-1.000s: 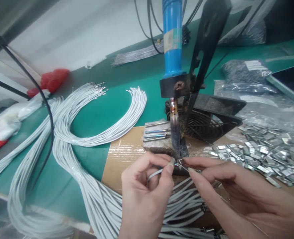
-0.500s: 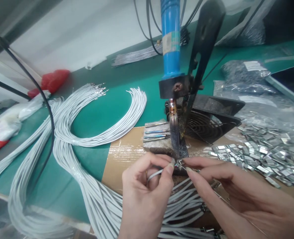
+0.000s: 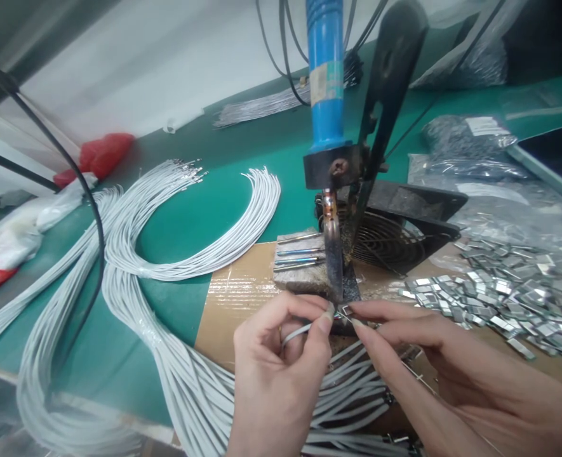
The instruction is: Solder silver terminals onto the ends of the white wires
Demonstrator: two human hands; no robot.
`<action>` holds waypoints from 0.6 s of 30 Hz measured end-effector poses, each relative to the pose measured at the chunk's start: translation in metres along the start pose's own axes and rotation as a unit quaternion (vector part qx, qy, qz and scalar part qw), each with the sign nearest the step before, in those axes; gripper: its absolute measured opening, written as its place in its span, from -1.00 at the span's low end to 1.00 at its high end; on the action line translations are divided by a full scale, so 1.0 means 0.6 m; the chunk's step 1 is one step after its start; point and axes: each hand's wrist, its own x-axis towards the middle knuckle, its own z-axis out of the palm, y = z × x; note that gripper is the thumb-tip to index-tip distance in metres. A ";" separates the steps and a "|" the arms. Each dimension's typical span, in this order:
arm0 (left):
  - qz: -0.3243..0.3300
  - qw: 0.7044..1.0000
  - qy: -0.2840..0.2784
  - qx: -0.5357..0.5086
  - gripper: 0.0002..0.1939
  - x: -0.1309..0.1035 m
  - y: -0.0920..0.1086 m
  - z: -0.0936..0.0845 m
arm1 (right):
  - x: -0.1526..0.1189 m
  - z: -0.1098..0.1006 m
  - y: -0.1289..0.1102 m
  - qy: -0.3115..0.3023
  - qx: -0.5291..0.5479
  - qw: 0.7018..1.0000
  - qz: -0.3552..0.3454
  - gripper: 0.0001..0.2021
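My left hand (image 3: pixel 281 368) is closed, its thumb and forefinger pinching the end of a white cable (image 3: pixel 296 332) that loops through the fingers. At the fingertips a small shiny metal piece (image 3: pixel 344 311) sits just under the tip of an upright soldering iron (image 3: pixel 326 95) with a blue handle, held in a black stand (image 3: pixel 388 82). My right hand (image 3: pixel 442 362) is closed around a thin silvery wire, apparently solder wire (image 3: pixel 420 377), which runs back beneath the palm. Whether the right fingertips also touch the metal piece is hard to see.
Bundles of white cables (image 3: pixel 166 355) lie at left and beneath my hands. A pale block (image 3: pixel 300 276) carries several thin rods beside the iron. Behind it stands a black fan (image 3: pixel 395 222). Loose metal pieces (image 3: pixel 504 292) and plastic bags (image 3: pixel 471 146) lie at right.
My right thumb has shifted slightly left toward the metal piece, and the thin wire beneath the right hand has moved a little. My left hand stays almost still.
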 end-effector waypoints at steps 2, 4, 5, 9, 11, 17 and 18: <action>0.008 1.000 0.000 -0.001 -0.89 0.000 -0.001 0.000 | 0.002 0.003 -0.001 0.010 0.004 1.000 -0.001 -0.95; 0.013 1.000 0.001 0.003 -0.88 0.000 -0.001 -0.001 | 0.005 0.008 -0.002 0.032 0.010 0.999 -0.003 -0.91; 0.014 1.000 0.000 0.006 -0.88 0.000 -0.001 -0.001 | 0.007 0.010 -0.003 0.041 0.013 0.999 -0.001 -0.87; 0.014 1.000 -0.004 0.018 -0.88 0.000 -0.002 -0.003 | 0.010 0.016 -0.002 0.052 0.025 0.998 0.000 -0.80; 0.013 1.000 -0.002 0.017 -0.89 0.000 -0.002 -0.003 | 0.008 0.015 -0.001 0.052 0.027 0.998 0.001 -0.80; -0.003 1.000 -0.006 0.000 -0.89 0.001 -0.003 -0.003 | 0.003 0.006 -0.002 0.020 0.017 1.000 -0.004 -0.91; -0.004 1.000 -0.006 0.002 -0.89 0.001 -0.003 -0.003 | 0.003 0.006 -0.004 0.015 0.016 1.000 -0.006 -0.92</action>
